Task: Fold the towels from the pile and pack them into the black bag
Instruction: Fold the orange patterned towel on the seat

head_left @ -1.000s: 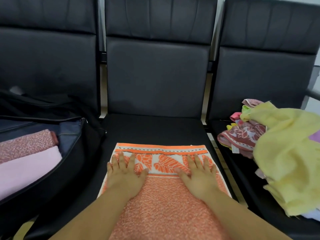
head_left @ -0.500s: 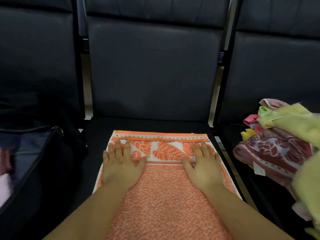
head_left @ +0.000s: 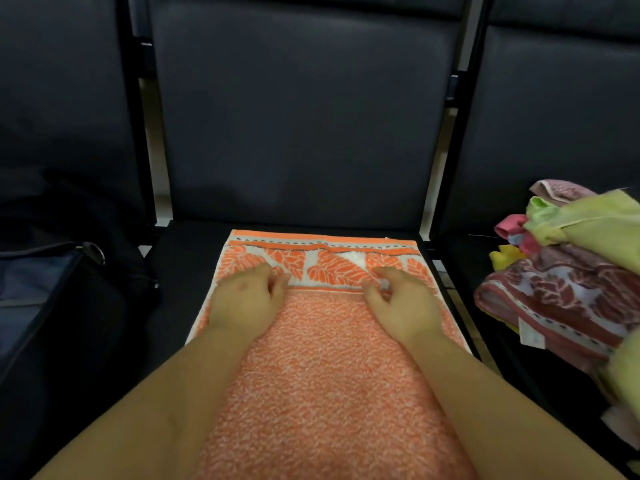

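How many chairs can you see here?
3: the middle chair holds the orange towel, the left chair holds the bag, the right chair holds the pile. More may sit outside the frame.

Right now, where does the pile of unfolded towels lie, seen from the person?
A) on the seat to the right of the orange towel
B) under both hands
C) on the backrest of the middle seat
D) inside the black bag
A: the pile of towels sits on the right seat, beside the orange towel.
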The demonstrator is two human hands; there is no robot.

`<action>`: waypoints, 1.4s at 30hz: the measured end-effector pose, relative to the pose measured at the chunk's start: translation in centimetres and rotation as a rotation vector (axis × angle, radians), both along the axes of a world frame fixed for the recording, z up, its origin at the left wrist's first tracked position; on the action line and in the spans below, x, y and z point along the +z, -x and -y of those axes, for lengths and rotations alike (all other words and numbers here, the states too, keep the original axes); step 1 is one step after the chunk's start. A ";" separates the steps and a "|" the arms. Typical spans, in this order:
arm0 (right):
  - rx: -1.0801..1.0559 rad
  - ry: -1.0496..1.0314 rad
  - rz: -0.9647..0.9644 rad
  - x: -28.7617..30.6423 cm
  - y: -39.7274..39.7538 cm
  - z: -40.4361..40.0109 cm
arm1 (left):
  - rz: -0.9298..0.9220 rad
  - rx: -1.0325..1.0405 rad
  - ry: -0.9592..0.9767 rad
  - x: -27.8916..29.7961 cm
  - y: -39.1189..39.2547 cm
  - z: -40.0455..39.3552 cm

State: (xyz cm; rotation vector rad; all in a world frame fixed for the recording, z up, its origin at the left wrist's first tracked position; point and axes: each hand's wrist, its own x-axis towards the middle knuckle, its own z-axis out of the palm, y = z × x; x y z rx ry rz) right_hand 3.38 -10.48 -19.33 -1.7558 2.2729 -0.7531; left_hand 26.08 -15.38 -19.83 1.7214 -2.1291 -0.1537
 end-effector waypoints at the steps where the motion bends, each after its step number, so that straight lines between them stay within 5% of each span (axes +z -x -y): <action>1: 0.028 -0.047 0.033 0.4 0.1 -0.4 | 0.027 -0.028 -0.026 0.1 -0.3 -0.3; 5: 0.077 -0.205 0.163 3.0 0.4 -3.3 | 0.079 -0.094 -0.201 1.8 -1.5 -2.6; 12: 0.157 -0.369 0.038 6.9 0.5 -11.1 | 0.340 -0.133 -0.287 4.9 -6.2 -10.5; 17: 0.074 -0.390 0.079 6.6 2.8 -15.8 | 0.093 0.030 -0.357 5.5 -8.5 -16.3; 25: -0.185 -0.379 0.336 5.5 3.7 -21.1 | -0.021 0.229 -0.523 4.9 -10.6 -19.5; 33: -0.204 -0.418 0.374 5.0 3.1 -21.9 | -0.118 0.185 -0.479 4.8 -10.0 -19.8; 38: -0.208 -0.264 0.515 5.5 3.8 -22.0 | -0.567 0.159 -0.535 5.4 -10.0 -19.8; 42: -0.064 -0.206 0.712 6.5 4.5 -22.9 | -0.744 0.073 -0.612 6.8 -11.0 -20.5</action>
